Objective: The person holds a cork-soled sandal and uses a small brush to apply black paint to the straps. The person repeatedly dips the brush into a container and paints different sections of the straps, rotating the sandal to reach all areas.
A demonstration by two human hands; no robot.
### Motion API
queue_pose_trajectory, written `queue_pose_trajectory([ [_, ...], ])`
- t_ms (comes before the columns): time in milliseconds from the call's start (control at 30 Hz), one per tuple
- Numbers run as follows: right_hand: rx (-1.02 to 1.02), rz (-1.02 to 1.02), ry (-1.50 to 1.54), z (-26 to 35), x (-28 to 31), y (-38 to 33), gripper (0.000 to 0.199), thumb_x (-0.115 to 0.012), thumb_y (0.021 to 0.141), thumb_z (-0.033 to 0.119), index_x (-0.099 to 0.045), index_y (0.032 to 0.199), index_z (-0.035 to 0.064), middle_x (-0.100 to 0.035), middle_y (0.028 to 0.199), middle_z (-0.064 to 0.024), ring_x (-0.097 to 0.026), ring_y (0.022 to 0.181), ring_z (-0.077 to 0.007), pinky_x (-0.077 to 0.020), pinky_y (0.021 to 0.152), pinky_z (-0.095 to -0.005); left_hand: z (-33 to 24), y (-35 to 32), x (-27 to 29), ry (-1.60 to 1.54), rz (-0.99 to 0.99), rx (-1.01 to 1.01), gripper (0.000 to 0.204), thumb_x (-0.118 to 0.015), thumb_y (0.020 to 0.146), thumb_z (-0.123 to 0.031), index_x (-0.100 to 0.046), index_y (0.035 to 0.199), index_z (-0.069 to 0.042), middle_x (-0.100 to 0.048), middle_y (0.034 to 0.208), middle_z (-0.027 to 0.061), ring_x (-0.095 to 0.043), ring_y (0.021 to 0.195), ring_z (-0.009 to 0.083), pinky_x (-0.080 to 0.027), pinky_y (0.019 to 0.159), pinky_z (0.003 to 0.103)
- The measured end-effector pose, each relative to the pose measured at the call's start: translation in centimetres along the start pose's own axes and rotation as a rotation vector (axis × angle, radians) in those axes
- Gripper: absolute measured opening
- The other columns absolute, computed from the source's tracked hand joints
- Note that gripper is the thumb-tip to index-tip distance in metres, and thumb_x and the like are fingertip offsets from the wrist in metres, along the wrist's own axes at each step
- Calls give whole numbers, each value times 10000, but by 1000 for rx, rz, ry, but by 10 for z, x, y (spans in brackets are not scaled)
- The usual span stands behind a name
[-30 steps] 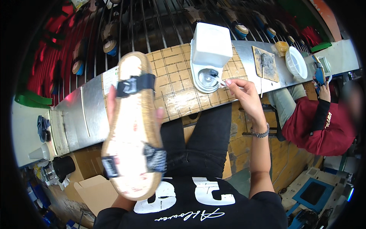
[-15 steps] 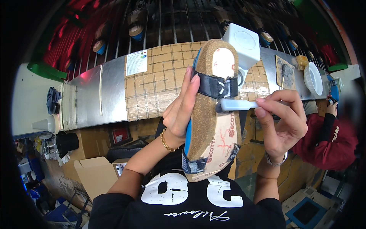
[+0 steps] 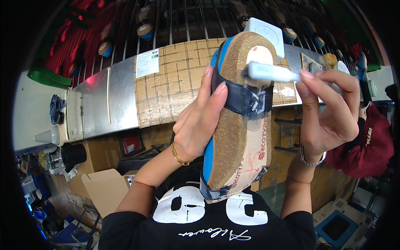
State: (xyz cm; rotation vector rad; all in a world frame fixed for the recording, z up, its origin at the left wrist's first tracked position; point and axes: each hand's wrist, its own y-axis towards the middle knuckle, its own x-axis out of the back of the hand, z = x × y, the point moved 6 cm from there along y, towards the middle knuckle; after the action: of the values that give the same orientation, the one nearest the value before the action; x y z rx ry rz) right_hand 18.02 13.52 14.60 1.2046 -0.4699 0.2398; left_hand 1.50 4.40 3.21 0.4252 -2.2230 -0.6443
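My left hand point(image 3: 196, 125) grips a sandal point(image 3: 233, 137) from its left side, thumb and fingers around the dark strap point(image 3: 227, 98). The sandal is on a blue last, held up with its underside facing me: a brown cork edge around a pale insole board with red markings. Strap ends are folded onto the board, with a shiny wet-looking patch around them. Between thumb and fingertips my right hand point(image 3: 331, 110) pinches the pale handle of a brush point(image 3: 277, 73). The brush's dark tip touches the underside just beyond the strap, near the far rounded end.
Behind the sandal a cardboard-covered bench point(image 3: 179, 71) carries a white plastic container point(image 3: 264, 35). Farther back, lasted sandals point(image 3: 145, 31) sit on a rack of metal bars. At right, a co-worker's maroon sleeve point(image 3: 360, 146) shows. An open cardboard box point(image 3: 104, 191) stands lower left.
The brush has moved from the near side of the strap to its far side. The sandal has shifted slightly right and turned a little. A shiny patch now surrounds the strap ends.
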Motion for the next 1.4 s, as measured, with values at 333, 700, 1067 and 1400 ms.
queue_pose_trajectory([
  [333,8,150,100,-5,4,6,304,-809,663,-50,-791,955,35,-628,942,-110,-568,846,-171,-413,707,-253,9,-6,-1,-752,75,611,858,-368,1008,-624,-73,1636,-118,-278,1612,141,-346,1446,212,-282,1198,330],
  [700,31,237,120,-9,7,11,300,-805,629,-6,-788,925,41,-620,925,-114,-571,845,-201,-416,715,-285,10,-3,1,-698,-29,543,795,-402,1000,-519,-118,1601,-82,-304,1577,191,-406,1391,249,-337,1151,342],
  [1067,14,353,296,-3,8,8,309,-773,599,12,-784,906,46,-609,950,-132,-554,843,-210,-416,750,-305,6,1,-3,-767,5,393,712,-442,986,-383,-196,1554,-32,-337,1532,256,-476,1322,298,-404,1088,350],
  [1400,-349,154,358,-4,-8,-12,239,-808,695,-19,-813,925,45,-626,811,-52,-575,725,-127,-411,624,-227,18,7,9,-96,-378,45,640,-478,972,-260,-266,1511,14,-367,1490,315,-539,1258,342,-465,1030,358],
])
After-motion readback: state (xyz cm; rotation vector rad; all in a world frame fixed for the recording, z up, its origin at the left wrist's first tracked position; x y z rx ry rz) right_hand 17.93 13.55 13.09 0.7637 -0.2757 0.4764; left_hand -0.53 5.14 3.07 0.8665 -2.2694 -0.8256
